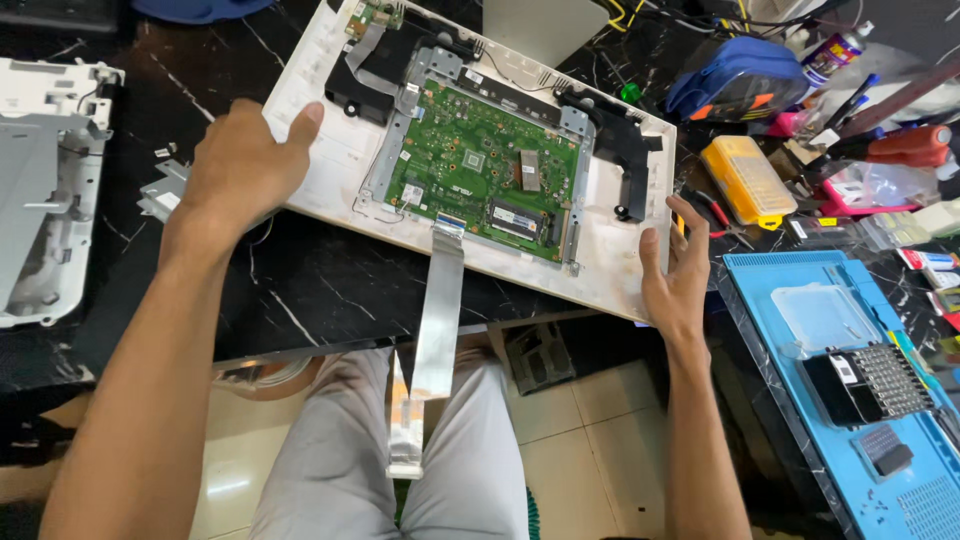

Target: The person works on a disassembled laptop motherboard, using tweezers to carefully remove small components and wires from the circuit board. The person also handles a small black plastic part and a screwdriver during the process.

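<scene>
Grey-trousered knees (400, 460) are seen lowest in the frame, with a long flat ribbon cable (437, 320) hanging down between them from the green circuit board (480, 170). At far left a detached grey rear cover (45, 190) lies on the black marble desk (320, 285). Next, the left hand (245, 165) is laid flat on the left edge of the opened white chassis (330, 150), fingers pressed together, thumb spread toward the board. The chassis lies tilted across the desk, its near corner overhanging the edge. The right hand (675, 275) is set against that near right corner, fingers loosely spread, nothing pinched. Further right lie a yellow bit case (745, 178) and a blue work mat (850, 400). Step judged: the chassis is being squared or turned; the next move calls for care of the dangling cable.
</scene>
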